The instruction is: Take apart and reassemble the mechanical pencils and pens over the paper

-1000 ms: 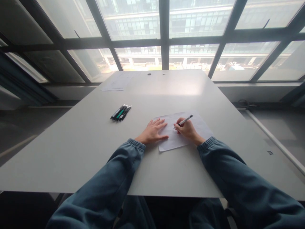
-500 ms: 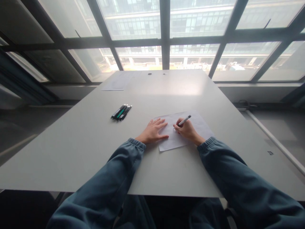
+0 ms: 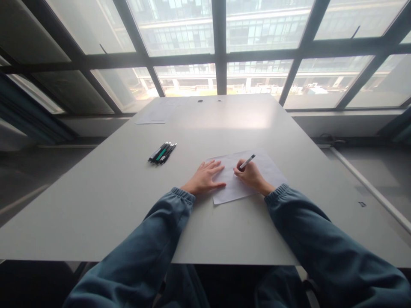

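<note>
A sheet of white paper (image 3: 229, 194) lies at a slight slant on the table in front of me. My left hand (image 3: 205, 177) rests flat on its left side, fingers spread. On the paper's middle, my right hand (image 3: 252, 175) is closed around a pen (image 3: 248, 161) in a writing grip. The pen's upper end points up and to the right; its tip is hidden by my fingers. Any marks on the sheet are too faint to make out.
Several pens (image 3: 162, 153), mostly black with one green, lie side by side to the left. More paper (image 3: 156, 113) lies at the table's far left. The white table (image 3: 96, 205) reaches to a row of windows (image 3: 186, 79). A small dark mark (image 3: 362, 204) shows at the right.
The whole view has shifted slightly. My left hand stays flat on the paper, and the right hand keeps its hold on the pen, its upper end tilted a little differently.
</note>
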`<action>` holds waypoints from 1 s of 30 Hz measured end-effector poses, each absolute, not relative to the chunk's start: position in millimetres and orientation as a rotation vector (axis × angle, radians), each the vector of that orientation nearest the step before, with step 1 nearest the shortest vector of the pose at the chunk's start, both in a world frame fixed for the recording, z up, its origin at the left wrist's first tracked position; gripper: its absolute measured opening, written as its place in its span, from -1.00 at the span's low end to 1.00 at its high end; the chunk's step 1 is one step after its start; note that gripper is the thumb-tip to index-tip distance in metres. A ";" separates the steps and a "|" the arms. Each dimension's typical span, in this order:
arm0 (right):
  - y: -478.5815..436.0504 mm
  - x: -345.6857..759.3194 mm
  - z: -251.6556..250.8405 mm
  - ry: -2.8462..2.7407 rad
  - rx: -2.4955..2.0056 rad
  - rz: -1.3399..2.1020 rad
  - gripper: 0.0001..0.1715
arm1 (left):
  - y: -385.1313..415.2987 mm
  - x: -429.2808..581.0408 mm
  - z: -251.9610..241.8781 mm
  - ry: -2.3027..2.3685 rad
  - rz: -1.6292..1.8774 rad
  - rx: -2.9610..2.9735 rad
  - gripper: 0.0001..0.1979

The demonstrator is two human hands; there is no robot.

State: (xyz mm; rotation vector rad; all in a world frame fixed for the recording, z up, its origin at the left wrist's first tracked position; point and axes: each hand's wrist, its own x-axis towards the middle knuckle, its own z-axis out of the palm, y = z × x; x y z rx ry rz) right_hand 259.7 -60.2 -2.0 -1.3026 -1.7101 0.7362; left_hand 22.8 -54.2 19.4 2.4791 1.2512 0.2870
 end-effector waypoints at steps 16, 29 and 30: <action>-60.9 261.0 -2.3 -1.701 -1.313 0.769 -0.77 | -54.1 22.4 19.0 1.257 0.267 2.492 -0.17; -61.1 260.3 -1.7 -1.646 -1.304 0.802 -0.71 | -54.2 21.9 20.1 1.244 0.281 2.489 -0.16; -61.6 260.5 -0.9 -1.607 -1.290 0.789 -0.67 | -53.9 21.6 20.1 1.244 0.276 2.488 -0.16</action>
